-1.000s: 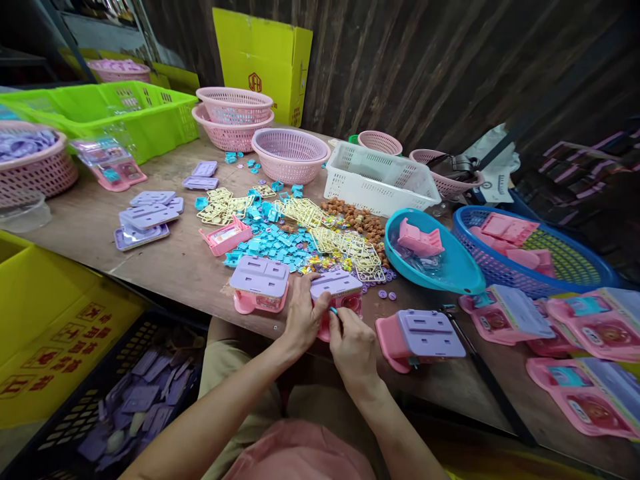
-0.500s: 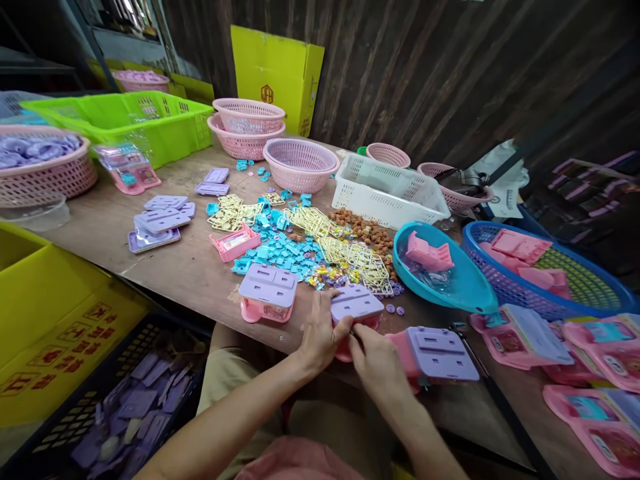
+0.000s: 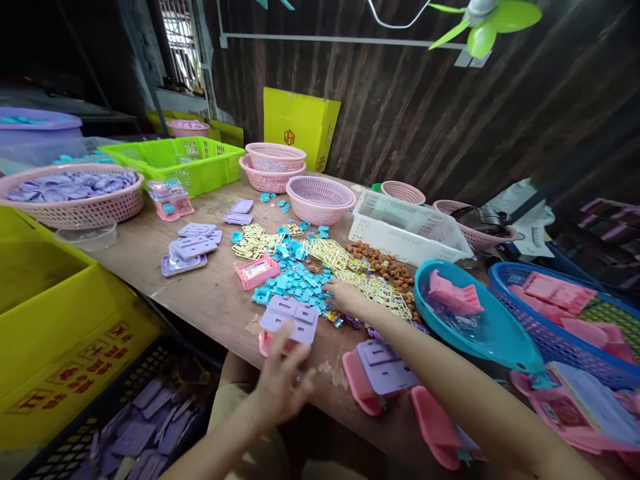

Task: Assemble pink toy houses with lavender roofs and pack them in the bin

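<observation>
My left hand (image 3: pixel 285 383) is open, its fingers spread and slightly blurred. It hovers at the near side of a pink toy case with a purple lid (image 3: pixel 290 319), partly covering it. My right hand (image 3: pixel 350 298) reaches across to the edge of the pile of small turquoise plastic pieces (image 3: pixel 303 283), fingers stretched out and low over it. Whether it touches a piece, I cannot make out. Under my right forearm lies another purple-lidded pink case (image 3: pixel 385 367), with a further pink case (image 3: pixel 435 427) nearer the table edge.
Cream plastic frames (image 3: pixel 383 293) and brown figures (image 3: pixel 387 262) lie beyond. A turquoise basin (image 3: pixel 475 340) and blue basket (image 3: pixel 550 347) stand at right. Loose purple lids (image 3: pixel 193 247) lie left. A white basket (image 3: pixel 410 230) stands behind; a yellow carton (image 3: pixel 115 353) is at left.
Both hands have let go of the purple-lidded case, which now sits to the right. My left hand moved left and opened; my right hand went forward to the pile. The view tilted up.
</observation>
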{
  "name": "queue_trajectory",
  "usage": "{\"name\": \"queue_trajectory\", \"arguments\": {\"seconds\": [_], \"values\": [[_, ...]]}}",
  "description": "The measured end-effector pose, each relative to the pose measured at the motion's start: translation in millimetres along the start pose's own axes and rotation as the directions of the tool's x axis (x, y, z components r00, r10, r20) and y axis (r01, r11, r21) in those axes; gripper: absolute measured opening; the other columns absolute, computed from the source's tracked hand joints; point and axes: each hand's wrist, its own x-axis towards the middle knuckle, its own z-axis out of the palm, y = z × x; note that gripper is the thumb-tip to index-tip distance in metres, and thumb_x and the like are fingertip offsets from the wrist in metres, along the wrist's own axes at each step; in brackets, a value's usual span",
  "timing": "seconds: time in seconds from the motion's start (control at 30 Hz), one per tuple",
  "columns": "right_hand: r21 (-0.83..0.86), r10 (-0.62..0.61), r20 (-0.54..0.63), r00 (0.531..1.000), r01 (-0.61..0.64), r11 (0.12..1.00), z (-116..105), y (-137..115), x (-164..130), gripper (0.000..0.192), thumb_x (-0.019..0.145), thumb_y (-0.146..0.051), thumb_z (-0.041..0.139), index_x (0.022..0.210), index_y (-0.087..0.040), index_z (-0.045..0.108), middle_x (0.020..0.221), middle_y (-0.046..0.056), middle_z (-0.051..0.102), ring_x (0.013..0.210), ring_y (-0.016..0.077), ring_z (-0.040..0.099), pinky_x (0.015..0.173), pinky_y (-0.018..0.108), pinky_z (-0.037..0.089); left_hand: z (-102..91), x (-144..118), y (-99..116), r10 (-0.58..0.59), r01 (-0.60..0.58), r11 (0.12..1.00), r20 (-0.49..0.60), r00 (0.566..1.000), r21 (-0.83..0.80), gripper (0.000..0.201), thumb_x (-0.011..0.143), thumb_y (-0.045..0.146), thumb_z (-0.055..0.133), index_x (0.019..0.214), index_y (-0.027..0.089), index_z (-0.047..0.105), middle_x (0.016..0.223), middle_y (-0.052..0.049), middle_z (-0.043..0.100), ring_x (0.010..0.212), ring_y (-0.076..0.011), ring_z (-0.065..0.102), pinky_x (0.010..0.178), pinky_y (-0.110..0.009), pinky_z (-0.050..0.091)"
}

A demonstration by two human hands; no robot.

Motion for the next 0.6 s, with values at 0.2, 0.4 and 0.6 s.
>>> {"name": "queue_trajectory", "arguments": {"seconds": [0.2,0.4,0.6], "values": [[-0.069,0.004,0.036,0.999,-0.002,0.998,15.7,0.2,17.0,0.03,0.089,-0.033,0.054,0.113,-0.016,0.054,0.114,0.007,0.057,0.097,0.0188,0.058,0.082,0.039,0.05,-45.2,41.0,-72.1,-0.111,0.189,0.978,0.549,0.828,-0.086,0.054,0.085,0.022,0.051,0.136,0.028,0.035,0.146,-0.011,0.023,0.133,-0.0282,0.029,0.107,-0.048,0.031],[-0.041,0.058,-0.026,0.998,-0.059,0.997,12.5,-0.9,16.6,0.03,0.088,-0.033,0.054,0.112,-0.015,0.055,0.112,0.008,0.057,0.096,0.0184,0.058,0.081,0.038,0.05,-31.6,33.9,-82.2,-0.235,0.414,0.868,0.508,0.829,-0.274,0.053,0.075,0.041,0.066,0.123,0.025,0.05,0.132,-0.011,0.032,0.126,-0.0286,0.036,0.103,-0.043,0.037],[0.122,0.16,-0.26,0.952,-0.133,0.984,-33.9,-4.2,-13.4,0.023,0.09,-0.013,0.042,0.105,-0.011,0.06,0.105,0.011,0.06,0.095,0.0175,0.058,0.085,0.032,0.045,-19.7,30.8,-66.7,-0.395,0.55,0.761,0.427,0.814,-0.345,0.056,0.075,0.045,0.063,0.122,0.022,0.045,0.117,-0.009,0.049,0.11,-0.0245,0.048,0.097,-0.04,0.038]]}}
